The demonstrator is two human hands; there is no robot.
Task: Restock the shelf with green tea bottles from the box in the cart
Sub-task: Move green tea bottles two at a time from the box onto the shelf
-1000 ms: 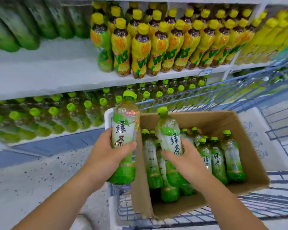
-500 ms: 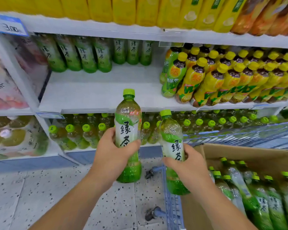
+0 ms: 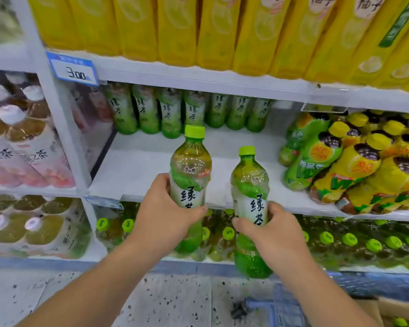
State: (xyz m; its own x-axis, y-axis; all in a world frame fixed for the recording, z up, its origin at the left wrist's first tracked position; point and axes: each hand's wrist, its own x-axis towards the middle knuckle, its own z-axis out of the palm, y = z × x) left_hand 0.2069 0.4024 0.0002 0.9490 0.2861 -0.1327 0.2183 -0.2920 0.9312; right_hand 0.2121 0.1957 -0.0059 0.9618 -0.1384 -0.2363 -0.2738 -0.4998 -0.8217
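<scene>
I hold two green tea bottles upright in front of the shelf, one in each hand. The left bottle [image 3: 190, 171] sits higher, with its green cap against the back row. The right bottle [image 3: 250, 192] is lower and just beside it at four o'clock, with a narrow gap between them. My left hand [image 3: 162, 215] wraps the left bottle at its label, thumb across the front and the fingers [image 3: 163, 185] curled round the far side. My right hand [image 3: 269, 234] grips the right bottle the same way, low on the label.

The shelf [image 3: 137, 166] shows a broad bare white board behind both bottles. Its front edge crosses behind them at label height. At twelve o'clock a back row of green tea bottles [image 3: 168, 112] stands along the rear of that board. At nine o'clock the white upright [image 3: 57, 138] closes off the open stretch. At three o'clock leaning yellow-capped bottles [image 3: 354, 166] crowd its right end. The upper shelf edge runs overhead and carries a price tag [image 3: 72, 72] at ten o'clock, with yellow bottles [image 3: 175, 27] standing above it.

Below the board, green-capped bottles [image 3: 347, 239] fill the lower shelf. At five o'clock, down by the speckled floor [image 3: 57, 291], show a bit of the blue cart [image 3: 267, 308] and a corner of the box [image 3: 392, 310].
</scene>
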